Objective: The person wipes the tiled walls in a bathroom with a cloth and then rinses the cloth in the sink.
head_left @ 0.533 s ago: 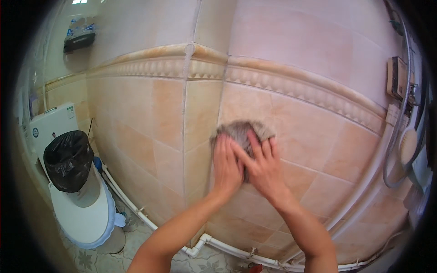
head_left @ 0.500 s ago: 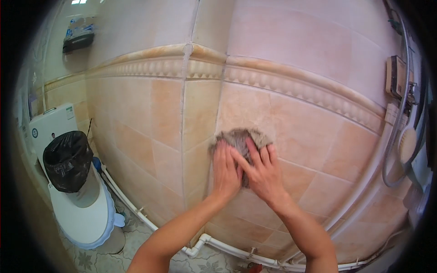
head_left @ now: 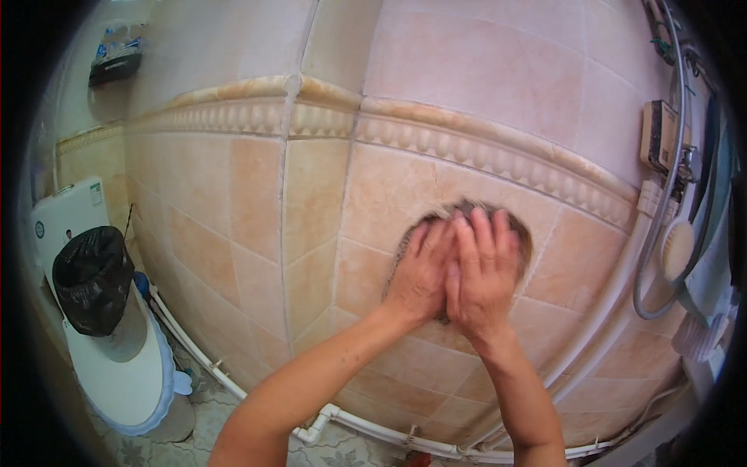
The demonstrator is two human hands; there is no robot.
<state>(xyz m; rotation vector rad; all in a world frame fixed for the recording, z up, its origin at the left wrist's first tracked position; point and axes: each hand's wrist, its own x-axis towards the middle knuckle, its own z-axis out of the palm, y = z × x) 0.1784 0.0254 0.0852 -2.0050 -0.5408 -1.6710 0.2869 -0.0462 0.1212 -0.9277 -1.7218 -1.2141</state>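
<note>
A grey-brown, shaggy rag [head_left: 526, 238] is pressed against the beige tiled wall [head_left: 381, 206], a little below the raised border. My left hand [head_left: 422, 274] holds down its left part, with the fingers pointing up and right. Beside it, overlapping slightly, my right hand [head_left: 485, 272] presses the right part, its fingers stretched upward along the wall. Both hands hold the rag to the tiles, and they cover most of it. Only its edges show around the fingers.
A white toilet [head_left: 117, 381] stands at the left, with a black-bagged bin [head_left: 93, 280] on its lid. White pipes [head_left: 366, 424] run along the wall's foot. At the right hang a shower hose [head_left: 650, 272] and a brush [head_left: 678, 247].
Both hands have slid the rag to the right and slightly up, away from the wall's inner corner. My view has also shifted a little to the right.
</note>
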